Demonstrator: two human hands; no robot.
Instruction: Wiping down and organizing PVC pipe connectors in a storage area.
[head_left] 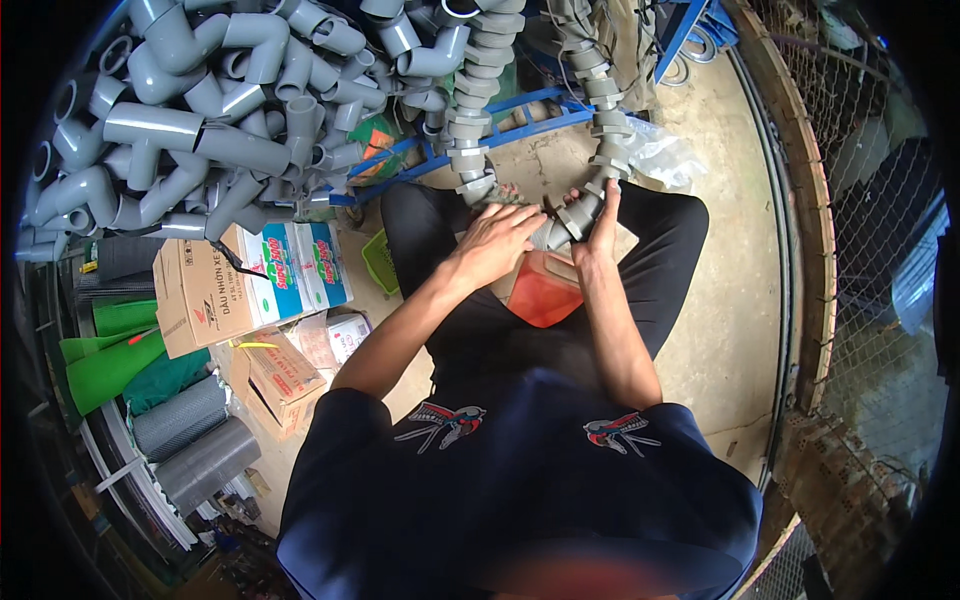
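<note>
Two hanging strands of grey plastic pipe fittings (474,125), threaded close together, come down to my hands between my knees. My left hand (492,243) is closed over the lower end of the left strand, its fingers bent and pointing toward the other hand. My right hand (598,235) grips the lowest part of the right strand (605,105), thumb along its outer side. Between the hands, a wide-rimmed grey fitting (575,220) shows, tilted. Just below lies a red-orange object (545,290) with a pale edge; its kind is unclear. My palms hide what joins the strands.
A large heap of loose grey pipe elbows and tees (200,110) rises at the upper left. Cardboard boxes (215,290) and a green basket (380,262) stand left of my legs. A blue metal frame (500,130) crosses ahead. Wire mesh (850,180) runs along the right.
</note>
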